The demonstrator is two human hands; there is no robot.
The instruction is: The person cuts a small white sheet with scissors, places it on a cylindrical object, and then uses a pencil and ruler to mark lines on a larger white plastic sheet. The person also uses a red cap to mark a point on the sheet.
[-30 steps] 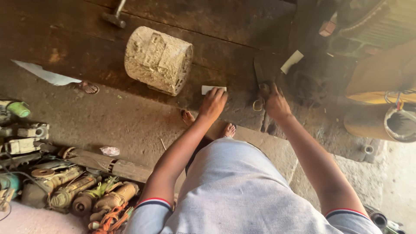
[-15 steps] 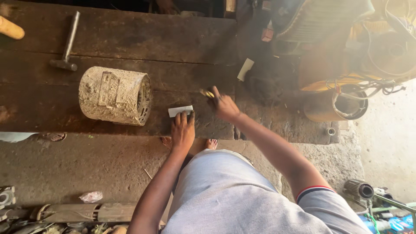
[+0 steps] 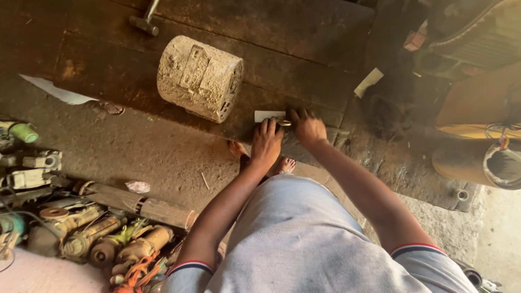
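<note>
Head camera, looking straight down, shows a small brass-coloured metal piece [image 3: 283,122] lying on the near edge of a dark, stained wooden workbench [image 3: 304,59], just at the right end of a small white rectangular slip of paper [image 3: 268,115]. The left hand [image 3: 266,144] lies flat with its fingers stretched forward, fingertips touching the paper and reaching the metal piece; it is open, pressing rather than gripping. The right hand [image 3: 307,128] sits just beside it on the right, knuckles up and fingers curled down onto the bench at the metal piece; whether it actually pinches the piece I cannot tell. Both bare forearms run back to a grey short-sleeved shirt with striped cuffs [image 3: 309,244], and sandalled feet [image 3: 260,160] show on the concrete floor under the left wrist. To the left of the hands, near the paper but apart from it, a dusty cream-coloured cylindrical motor core [image 3: 199,77] lies on its side on the bench. Farther back a hammer with a metal head [image 3: 145,20] rests at the top edge. Another pale slip of paper [image 3: 368,82] lies well to the right. On the floor at lower left is a heap of worn, grimy power tools and motor parts [image 3: 81,228].
</note>
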